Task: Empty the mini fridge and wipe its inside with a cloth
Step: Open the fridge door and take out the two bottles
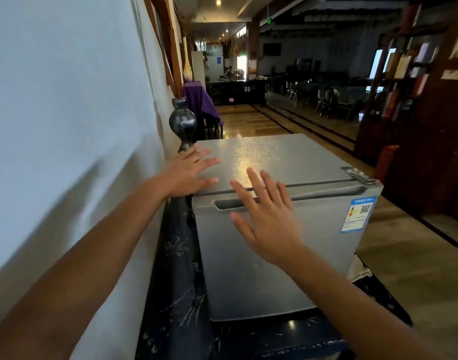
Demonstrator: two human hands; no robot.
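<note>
A grey mini fridge (300, 157) stands in front of me with its door (321, 250) shut. A recessed handle slot (222, 203) runs along the door's top edge. My left hand (188, 170) lies flat with spread fingers on the fridge's top near its back left corner. My right hand (264, 216) is held with straight, spread fingers in front of the door's top edge, over the handle slot; I cannot tell if it touches. Neither hand holds anything. A pale cloth (360, 268) pokes out at the fridge's lower right.
The fridge sits on a dark patterned surface (178, 294) against a white wall (66, 126) on my left. A dark vase (183, 120) stands just behind the fridge. A sticker (357, 214) marks the door's upper right. Wooden floor (415, 255) lies to the right, a bookshelf (409, 87) beyond.
</note>
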